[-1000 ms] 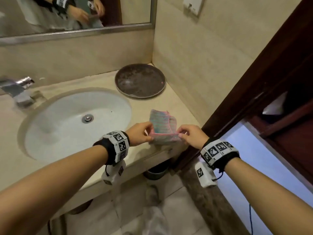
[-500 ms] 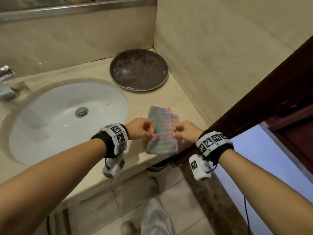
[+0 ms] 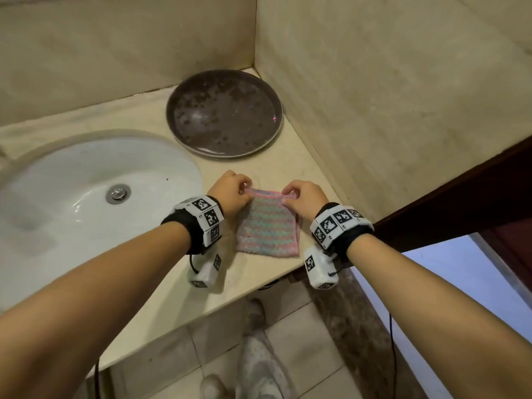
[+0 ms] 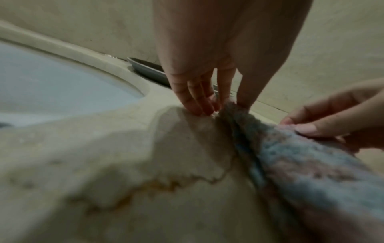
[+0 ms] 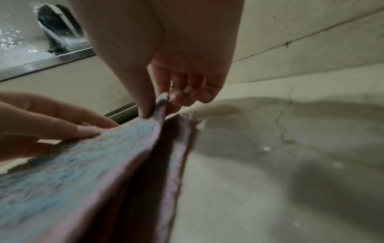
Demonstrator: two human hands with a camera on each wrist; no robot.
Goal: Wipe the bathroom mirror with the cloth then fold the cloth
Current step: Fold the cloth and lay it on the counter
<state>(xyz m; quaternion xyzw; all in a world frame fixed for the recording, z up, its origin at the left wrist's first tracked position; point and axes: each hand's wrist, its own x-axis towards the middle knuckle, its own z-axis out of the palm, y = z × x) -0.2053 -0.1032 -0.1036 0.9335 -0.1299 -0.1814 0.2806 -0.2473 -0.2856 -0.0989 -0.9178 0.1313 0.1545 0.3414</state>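
Head view shows the cloth [image 3: 267, 226] folded on the tabletop [image 3: 267, 171] (near the sink [image 3: 86, 180]); left hand [image 3: 230, 191] and right hand [image 3: 305, 198] pinch its far corners, folding nearly done.

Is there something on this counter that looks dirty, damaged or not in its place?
Yes. A brownish stain line crosses the counter left of the cloth, a thin crack runs to its right, and the dark plate looks spotted.

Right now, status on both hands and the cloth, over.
Left hand and right hand each pinch a far corner of the cloth. Cloth folded, lying on the counter. Dark plate beyond, clear of it.
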